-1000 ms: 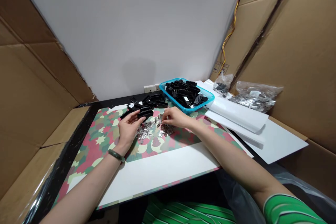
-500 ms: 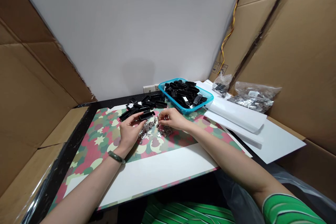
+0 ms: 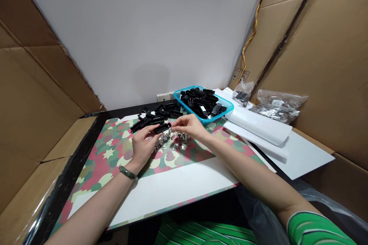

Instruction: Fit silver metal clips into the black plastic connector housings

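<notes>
My left hand (image 3: pixel 142 145) is shut on a black plastic part (image 3: pixel 162 128), holding it just above the mat. My right hand (image 3: pixel 188 126) pinches its fingertips together at that part's right end. Whether those fingers hold a small piece is hidden. Below both hands lies a loose heap of small silver metal pieces (image 3: pixel 172 140). Several black plastic parts (image 3: pixel 146 120) lie in a scattered group just beyond my left fingers. A blue plastic tray (image 3: pixel 207 121) full of similar black parts stands beyond my right hand.
The camouflage-patterned mat (image 3: pixel 109 149) lies on a white board (image 3: pixel 172 183) over a black table. White sheets (image 3: pixel 258 124) lie to the right, with a plastic bag of metal pieces (image 3: pixel 276 110) and a small bag of black parts (image 3: pixel 243 93) behind them. Cardboard lines both sides.
My left hand has raised the black part off the group and turned it. My right hand has moved left and up, and its fingertips now meet the part's right end.
</notes>
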Available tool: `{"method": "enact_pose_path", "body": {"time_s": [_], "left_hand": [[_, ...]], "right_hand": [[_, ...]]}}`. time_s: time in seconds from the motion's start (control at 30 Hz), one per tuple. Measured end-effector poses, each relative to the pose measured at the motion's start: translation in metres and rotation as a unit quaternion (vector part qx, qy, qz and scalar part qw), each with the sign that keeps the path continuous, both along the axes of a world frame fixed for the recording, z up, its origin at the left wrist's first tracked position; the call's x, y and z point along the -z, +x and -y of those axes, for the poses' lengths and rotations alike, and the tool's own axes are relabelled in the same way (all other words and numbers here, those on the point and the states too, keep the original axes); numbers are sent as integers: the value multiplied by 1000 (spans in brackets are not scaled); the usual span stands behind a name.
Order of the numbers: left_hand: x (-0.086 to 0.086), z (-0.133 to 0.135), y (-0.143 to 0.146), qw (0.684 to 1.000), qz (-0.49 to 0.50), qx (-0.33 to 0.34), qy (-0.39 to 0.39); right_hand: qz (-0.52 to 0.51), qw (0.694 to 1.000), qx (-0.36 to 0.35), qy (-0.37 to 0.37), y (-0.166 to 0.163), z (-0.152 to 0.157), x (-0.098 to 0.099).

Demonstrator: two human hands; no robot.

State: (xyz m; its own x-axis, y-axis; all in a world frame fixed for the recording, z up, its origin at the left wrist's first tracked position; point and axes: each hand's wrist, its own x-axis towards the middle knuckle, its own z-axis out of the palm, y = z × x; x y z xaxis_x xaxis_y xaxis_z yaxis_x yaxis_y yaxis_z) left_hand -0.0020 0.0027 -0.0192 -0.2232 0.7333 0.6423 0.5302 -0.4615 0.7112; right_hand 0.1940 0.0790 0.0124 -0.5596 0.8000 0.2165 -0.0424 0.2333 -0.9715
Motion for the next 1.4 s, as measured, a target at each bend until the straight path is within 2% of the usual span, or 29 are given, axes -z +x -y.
{"method": "enact_pose_path", "body": {"time_s": [0.1, 0.33, 0.43, 0.7, 1.1, 1.23, 1.4], "left_hand": [[-3, 4, 4, 997, -55, 7, 48], [-4, 7, 13, 985, -137, 12, 104], [-6, 7, 14, 981, -155, 2, 118], [-7, 9, 15, 982, -154, -13, 106], [-7, 11, 17, 983, -144, -26, 110], [-9, 12, 19, 981, -154, -26, 114], [-11, 13, 22, 981, -157, -36, 111]], "right_hand": [[-58, 998, 21, -19, -11, 16, 1], [-53, 987, 130, 82, -26, 35, 7], [-62, 987, 134, 67, -29, 38, 11], [-150, 980, 120, -45, -33, 46, 13], [-183, 965, 187, -13, -37, 51, 17], [-145, 971, 188, -3, -38, 52, 18], [-151, 971, 184, -14, -39, 57, 18]]}}
